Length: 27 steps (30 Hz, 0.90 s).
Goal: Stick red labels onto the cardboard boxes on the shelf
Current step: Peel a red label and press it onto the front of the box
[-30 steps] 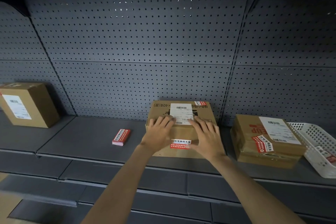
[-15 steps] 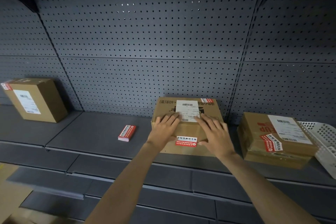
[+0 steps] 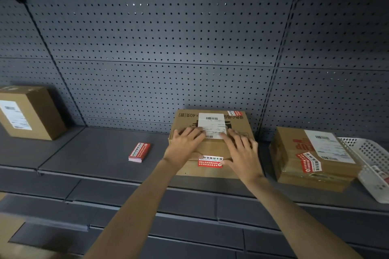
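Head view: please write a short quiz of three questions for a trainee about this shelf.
1. True or false: the left hand and the right hand lie flat on the middle box.
2. The stack of red labels lies: A) on the middle box; B) on the shelf, left of the middle box; C) in a hand.
3. What stands right of the right box?
Key: 1 true; 2 B; 3 the white basket.
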Each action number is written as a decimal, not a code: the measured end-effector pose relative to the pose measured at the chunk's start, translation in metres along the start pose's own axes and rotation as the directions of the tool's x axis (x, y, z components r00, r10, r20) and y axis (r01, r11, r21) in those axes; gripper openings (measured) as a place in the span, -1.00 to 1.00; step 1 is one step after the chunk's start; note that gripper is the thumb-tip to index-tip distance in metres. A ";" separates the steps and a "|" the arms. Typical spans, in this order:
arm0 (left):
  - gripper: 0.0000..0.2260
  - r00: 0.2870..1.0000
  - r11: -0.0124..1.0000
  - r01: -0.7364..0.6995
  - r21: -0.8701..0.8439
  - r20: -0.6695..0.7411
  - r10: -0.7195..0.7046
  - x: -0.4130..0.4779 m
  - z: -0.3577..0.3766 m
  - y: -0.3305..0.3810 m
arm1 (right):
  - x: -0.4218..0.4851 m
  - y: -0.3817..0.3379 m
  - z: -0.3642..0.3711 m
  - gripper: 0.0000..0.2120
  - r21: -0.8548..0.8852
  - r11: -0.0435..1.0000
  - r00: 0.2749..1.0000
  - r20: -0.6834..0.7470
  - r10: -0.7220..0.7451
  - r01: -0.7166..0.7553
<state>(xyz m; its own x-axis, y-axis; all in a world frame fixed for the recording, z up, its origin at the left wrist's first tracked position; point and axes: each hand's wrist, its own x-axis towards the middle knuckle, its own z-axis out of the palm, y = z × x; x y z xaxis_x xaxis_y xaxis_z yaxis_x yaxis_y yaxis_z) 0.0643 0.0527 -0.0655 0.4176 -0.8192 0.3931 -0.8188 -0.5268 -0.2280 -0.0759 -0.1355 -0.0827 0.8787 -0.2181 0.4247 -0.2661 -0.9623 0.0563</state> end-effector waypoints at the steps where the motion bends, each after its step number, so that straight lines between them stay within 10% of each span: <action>1: -0.25 1.000 1.000 -0.016 -0.007 0.004 0.016 -0.001 -0.001 -0.002 | 0.000 0.001 -0.001 0.04 -0.001 1.000 1.000 0.012 -0.001 0.001; 14: -0.06 0.975 0.974 0.214 0.070 0.040 -0.217 -0.008 0.005 0.036 | -0.003 -0.020 -0.003 -0.02 -0.045 0.995 0.996 -0.033 0.087 -0.088; 27: -0.01 0.987 0.991 0.123 0.055 0.100 -0.128 -0.013 0.002 0.026 | -0.006 -0.013 -0.008 0.08 -0.010 0.998 0.998 0.020 0.064 -0.064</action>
<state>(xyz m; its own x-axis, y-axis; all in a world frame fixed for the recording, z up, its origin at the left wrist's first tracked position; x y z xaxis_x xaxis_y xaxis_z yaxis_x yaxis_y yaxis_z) 0.0388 0.0495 -0.0782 0.5564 -0.7635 0.3277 -0.7383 -0.6353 -0.2266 -0.0810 -0.1200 -0.0794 0.8674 -0.2824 0.4097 -0.3255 -0.9448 0.0380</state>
